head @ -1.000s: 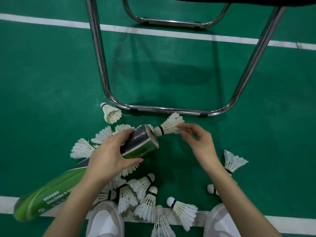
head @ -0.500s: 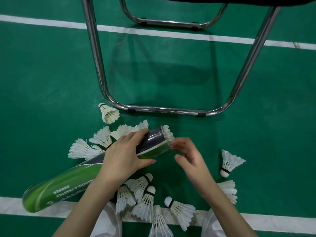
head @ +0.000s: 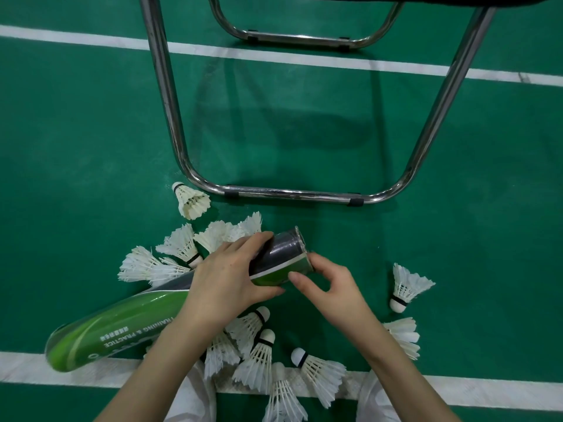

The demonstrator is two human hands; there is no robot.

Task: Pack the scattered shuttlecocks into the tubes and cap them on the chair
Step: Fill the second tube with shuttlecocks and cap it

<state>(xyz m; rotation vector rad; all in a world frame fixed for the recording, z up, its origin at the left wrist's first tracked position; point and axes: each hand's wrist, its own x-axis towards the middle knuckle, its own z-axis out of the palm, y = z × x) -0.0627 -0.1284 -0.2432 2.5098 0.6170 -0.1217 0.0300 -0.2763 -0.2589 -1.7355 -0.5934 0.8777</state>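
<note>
A long green and black shuttlecock tube [head: 128, 327] lies tilted above the floor, its open mouth [head: 300, 245] pointing up and right. My left hand [head: 231, 278] grips the tube near that mouth. My right hand [head: 329, 284] rests against the mouth's lower rim with curled fingers and holds nothing that I can see. Several white feather shuttlecocks lie around: a cluster [head: 179, 245] left of the tube, a pile [head: 259, 351] below my wrists, one [head: 190, 201] by the chair foot, one upright [head: 406, 286] at the right.
A chrome chair frame [head: 292, 194] stands on the green court floor just beyond the tube, its legs rising left and right. White court lines [head: 457, 388] cross near and far. My white shoes [head: 195, 400] show at the bottom edge.
The shuttlecock held by my right hand has gone into the tube and is out of sight. My right hand moved left to the tube's mouth. The tube shifted slightly right.
</note>
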